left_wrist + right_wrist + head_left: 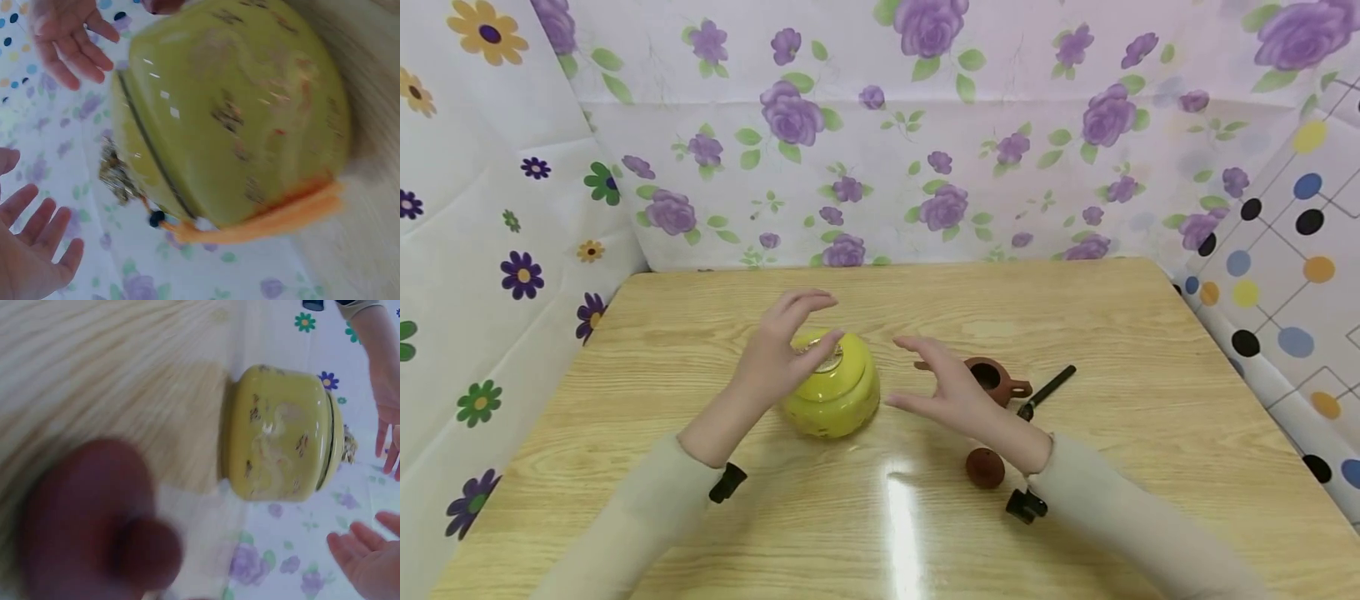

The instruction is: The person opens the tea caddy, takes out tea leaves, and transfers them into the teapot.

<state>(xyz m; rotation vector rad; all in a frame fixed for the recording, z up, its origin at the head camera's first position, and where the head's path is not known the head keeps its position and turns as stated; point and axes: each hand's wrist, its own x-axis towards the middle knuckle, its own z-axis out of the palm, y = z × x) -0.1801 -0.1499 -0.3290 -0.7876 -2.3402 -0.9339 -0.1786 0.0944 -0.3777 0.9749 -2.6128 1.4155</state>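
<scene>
A lidded yellow jar [835, 408] stands upright on the table, left of centre. Its side bears a dragon-like pattern and dark lettering, and an orange tassel [269, 226] hangs along it in the left wrist view. The lid carries a gold ornamental knob [119, 172]. My left hand [775, 350] hovers at the jar's left, thumb and fingers spread and overlapping the lid in the head view. Facing it from the right, my right hand [955, 387] is spread apart from the jar, holding nothing. In the head view my right hand partly covers a brown teapot [1006, 387].
A small round brown lid [985, 468] lies below my right forearm, large and blurred in the right wrist view. Beside the teapot is a thin black-handled tool [1051, 388]. Flowered cloth [850, 192] stands behind the wooden table [700, 308], with patterned cloths at both sides.
</scene>
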